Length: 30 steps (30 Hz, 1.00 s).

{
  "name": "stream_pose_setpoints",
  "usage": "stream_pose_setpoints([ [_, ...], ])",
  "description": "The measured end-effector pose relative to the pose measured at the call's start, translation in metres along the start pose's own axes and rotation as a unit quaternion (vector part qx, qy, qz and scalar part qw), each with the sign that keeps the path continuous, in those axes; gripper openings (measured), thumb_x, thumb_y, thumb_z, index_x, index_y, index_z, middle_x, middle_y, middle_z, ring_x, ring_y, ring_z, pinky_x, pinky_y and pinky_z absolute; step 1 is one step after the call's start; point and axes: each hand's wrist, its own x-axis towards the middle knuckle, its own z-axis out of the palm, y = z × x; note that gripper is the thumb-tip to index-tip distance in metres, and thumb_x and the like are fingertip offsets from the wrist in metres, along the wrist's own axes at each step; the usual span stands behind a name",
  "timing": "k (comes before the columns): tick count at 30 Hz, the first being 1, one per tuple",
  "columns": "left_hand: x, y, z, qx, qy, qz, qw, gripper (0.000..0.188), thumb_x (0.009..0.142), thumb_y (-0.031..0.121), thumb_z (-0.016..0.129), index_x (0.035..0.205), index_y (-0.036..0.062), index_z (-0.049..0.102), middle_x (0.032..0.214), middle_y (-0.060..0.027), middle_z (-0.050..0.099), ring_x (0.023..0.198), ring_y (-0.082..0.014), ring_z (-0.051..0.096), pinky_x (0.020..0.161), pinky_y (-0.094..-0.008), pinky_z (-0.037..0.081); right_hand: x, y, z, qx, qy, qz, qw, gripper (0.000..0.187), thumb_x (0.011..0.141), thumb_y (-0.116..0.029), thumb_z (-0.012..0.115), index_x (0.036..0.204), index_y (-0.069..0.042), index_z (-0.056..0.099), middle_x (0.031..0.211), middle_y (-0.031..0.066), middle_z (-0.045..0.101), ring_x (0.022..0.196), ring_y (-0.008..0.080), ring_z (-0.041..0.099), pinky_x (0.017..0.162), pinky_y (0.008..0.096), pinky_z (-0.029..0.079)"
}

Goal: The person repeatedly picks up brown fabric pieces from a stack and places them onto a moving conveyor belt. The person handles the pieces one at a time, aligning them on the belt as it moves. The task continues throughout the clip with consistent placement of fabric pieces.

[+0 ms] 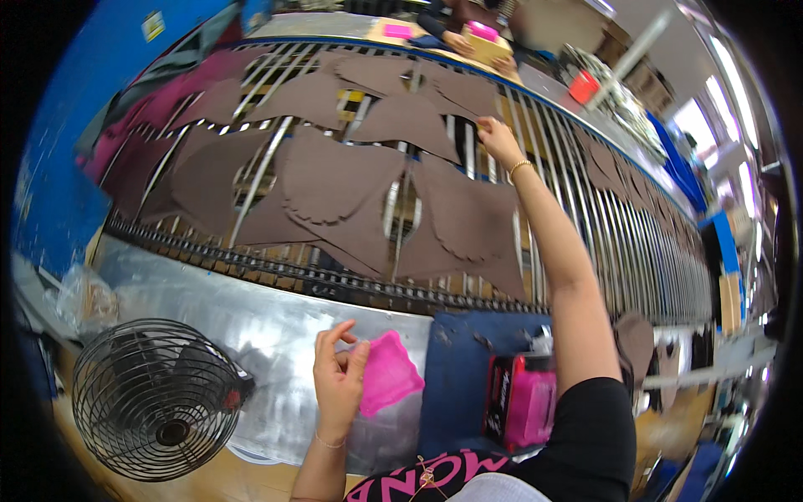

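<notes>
Though whether it grips is unclear, the pinched right hand [498,140] is just beside the right end of the far brown piece [458,89]; the left hand [338,381], loosely unfurled, is left of the pink sheet [391,374].

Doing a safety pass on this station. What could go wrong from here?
1. The right hand is out over the metal rods; its bracelet might catch in a gap.
2. Some brown pieces overlap, so moving one could drag its neighbour.
3. The pink piece by the left hand looks light; the fan might shift it if running, which I can't tell.
</notes>
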Motion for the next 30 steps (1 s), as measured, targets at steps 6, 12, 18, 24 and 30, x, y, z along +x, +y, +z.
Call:
stream_pose_setpoints([
  [6,-0.009,0.002,0.009,-0.01,0.009,0.032,0.999,0.03,0.093,0.005,0.051,0.123,0.0055,0.05,0.089,0.0004,0.05,0.057,-0.0017,0.04,0.048,-0.0156,0.031,-0.189,-0.018,-0.136,-0.073,0.023,-0.027,0.997,0.024,0.087,-0.027,0.055,0.106,-0.017,0.065,0.11,0.0097,0.057,0.109,0.0275,0.053,0.092,0.0439,0.04],
  [12,-0.019,0.007,0.001,0.071,-0.033,0.086,0.993,0.03,0.098,0.015,0.046,0.124,0.0013,0.048,0.066,0.0002,0.048,0.05,-0.0027,0.035,0.043,-0.0181,0.028,-0.426,0.167,-0.218,-0.26,0.15,0.318,0.899,0.028,0.083,-0.034,0.058,0.104,-0.018,0.067,0.108,0.0113,0.058,0.105,0.0334,0.056,0.086,0.0471,0.048],
  [18,-0.043,0.02,0.02,0.098,-0.039,0.085,0.991,0.032,0.098,0.021,0.047,0.124,0.0016,0.049,0.067,-0.0004,0.049,0.051,-0.0033,0.036,0.044,-0.0185,0.028,-0.582,0.228,-0.273,-0.263,0.189,0.635,0.701,0.048,0.082,-0.044,0.061,0.112,-0.007,0.063,0.123,0.017,0.053,0.112,0.0374,0.053,0.087,0.0513,0.046],
  [24,-0.059,0.027,0.059,0.12,-0.06,0.111,0.985,0.032,0.098,0.021,0.046,0.123,0.0015,0.05,0.07,-0.0012,0.051,0.052,-0.0035,0.038,0.044,-0.0185,0.029,-0.636,0.298,-0.3,-0.24,0.135,0.632,0.725,0.055,0.082,-0.051,0.06,0.108,-0.004,0.066,0.113,0.0233,0.06,0.105,0.0384,0.058,0.086,0.0483,0.047],
  [30,-0.07,0.03,0.081,0.133,-0.082,0.112,0.981,0.03,0.099,0.022,0.046,0.119,0.0009,0.053,0.073,-0.0019,0.053,0.053,-0.0031,0.04,0.045,-0.0184,0.031,-0.611,0.269,-0.296,-0.259,0.163,0.598,0.74,0.051,0.079,-0.047,0.065,0.095,0.001,0.067,0.104,0.0243,0.064,0.095,0.0405,0.062,0.081,0.0446,0.05],
])
